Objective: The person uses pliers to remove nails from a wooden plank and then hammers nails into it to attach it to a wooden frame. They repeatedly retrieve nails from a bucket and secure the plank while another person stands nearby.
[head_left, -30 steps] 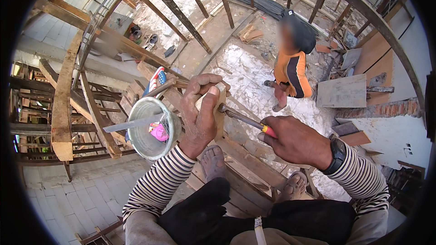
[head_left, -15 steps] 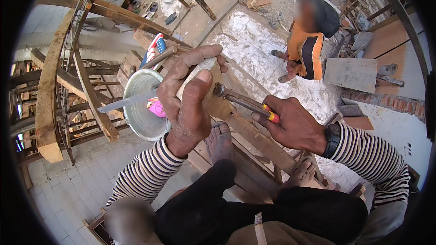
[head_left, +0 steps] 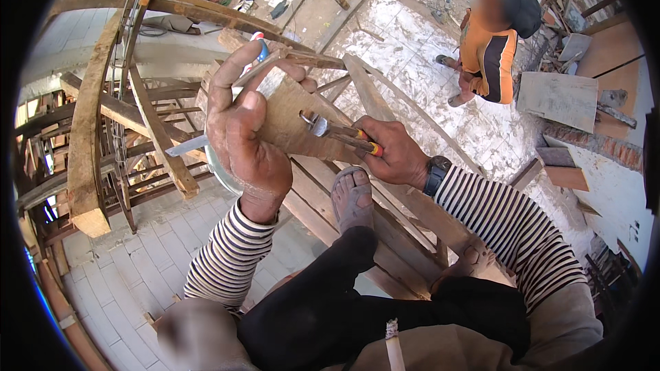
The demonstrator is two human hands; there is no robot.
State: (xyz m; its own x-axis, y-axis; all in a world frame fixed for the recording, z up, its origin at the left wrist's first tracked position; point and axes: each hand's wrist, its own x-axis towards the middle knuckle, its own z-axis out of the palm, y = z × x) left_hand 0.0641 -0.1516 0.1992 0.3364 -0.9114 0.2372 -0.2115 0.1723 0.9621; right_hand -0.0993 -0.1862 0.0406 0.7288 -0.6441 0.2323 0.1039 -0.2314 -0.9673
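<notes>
So the left hand [head_left: 240, 137] is wrapped around a flat piece of wood [head_left: 292, 127], thumb along its near face and fingers curled over the top-left edge, holding it up above the timber frame [head_left: 385, 213] the person is perched on. The wood's long axis runs roughly from lower left up toward the upper right, and its broad face tilts toward the camera.

The right hand [head_left: 395, 158] is closed tight around the red-and-yellow handles of a pair of pliers [head_left: 337, 132]. The tool points leftward and slightly up from that fist, so the metal head sits right on the face of the wood, near its right-hand edge. Can't tell if the jaws are actually biting a nail or just pressed against the surface; too small to see.

The key relation: the pliers lie almost across the wood, coming in from the right, with the left hand bracing the opposite edge. Just behind the left hand there's a round metal bowl [head_left: 214, 165], mostly hidden. One sandalled foot [head_left: 352, 199] rests on the frame's beam directly below the wood.
</notes>
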